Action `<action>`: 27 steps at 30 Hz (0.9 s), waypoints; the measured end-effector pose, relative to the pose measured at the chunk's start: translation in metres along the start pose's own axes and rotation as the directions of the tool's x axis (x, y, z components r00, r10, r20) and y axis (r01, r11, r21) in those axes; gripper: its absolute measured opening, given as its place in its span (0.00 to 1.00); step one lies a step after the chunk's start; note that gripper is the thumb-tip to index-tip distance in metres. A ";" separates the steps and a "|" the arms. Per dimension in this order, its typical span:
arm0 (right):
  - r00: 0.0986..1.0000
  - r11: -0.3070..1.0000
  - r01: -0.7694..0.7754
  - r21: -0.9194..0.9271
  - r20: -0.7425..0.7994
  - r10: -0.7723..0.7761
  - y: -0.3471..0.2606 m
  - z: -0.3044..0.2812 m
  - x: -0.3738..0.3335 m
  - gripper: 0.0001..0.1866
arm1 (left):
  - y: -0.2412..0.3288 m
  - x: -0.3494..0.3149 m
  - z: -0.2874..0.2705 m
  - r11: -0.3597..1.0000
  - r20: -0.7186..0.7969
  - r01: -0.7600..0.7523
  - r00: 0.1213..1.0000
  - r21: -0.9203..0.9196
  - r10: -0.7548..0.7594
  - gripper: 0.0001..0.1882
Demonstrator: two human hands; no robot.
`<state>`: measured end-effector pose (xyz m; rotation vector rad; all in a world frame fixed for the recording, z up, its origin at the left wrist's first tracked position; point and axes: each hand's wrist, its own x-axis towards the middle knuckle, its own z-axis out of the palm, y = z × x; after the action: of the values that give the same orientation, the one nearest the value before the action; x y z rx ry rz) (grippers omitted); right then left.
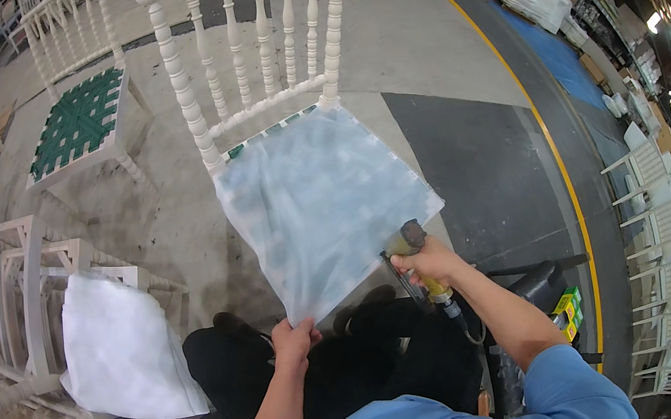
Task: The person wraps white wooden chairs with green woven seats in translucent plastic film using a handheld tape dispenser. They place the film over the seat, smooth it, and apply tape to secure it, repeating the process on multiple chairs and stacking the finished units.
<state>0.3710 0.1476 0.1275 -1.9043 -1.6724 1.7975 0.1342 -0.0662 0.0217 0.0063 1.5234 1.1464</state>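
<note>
A white chair [261, 34] with turned spindles stands in front of me, its back on the far side. Thin pale fabric [324, 193] covers its seat, and a strip of green webbing [260, 137] shows along the back edge. My left hand [294, 342] pinches the fabric's near left corner. In my right hand [433, 262] is a pneumatic staple gun [407, 242], its head at the near right edge of the seat. An air hose runs down from its handle. Whether the nose touches the seat frame I cannot tell.
A folded stack of white fabric [122, 350] lies on chair frames [9, 294] at my left. Farther left stands another white chair with green webbing [77, 116]. A yellow-green box [567, 312] is near my right elbow. White chairs [656, 270] line the right side beyond a yellow floor line [553, 144].
</note>
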 end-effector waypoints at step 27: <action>0.985 0.997 0.065 -0.047 0.165 -0.057 -0.012 0.107 -0.042 0.18 | -0.009 0.011 -0.005 0.999 0.010 -0.019 1.000 -0.043 0.019 0.13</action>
<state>0.2955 0.0596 0.1286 -1.7454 -1.8242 1.9536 0.1321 -0.0678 0.0064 -0.0023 1.4915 1.1924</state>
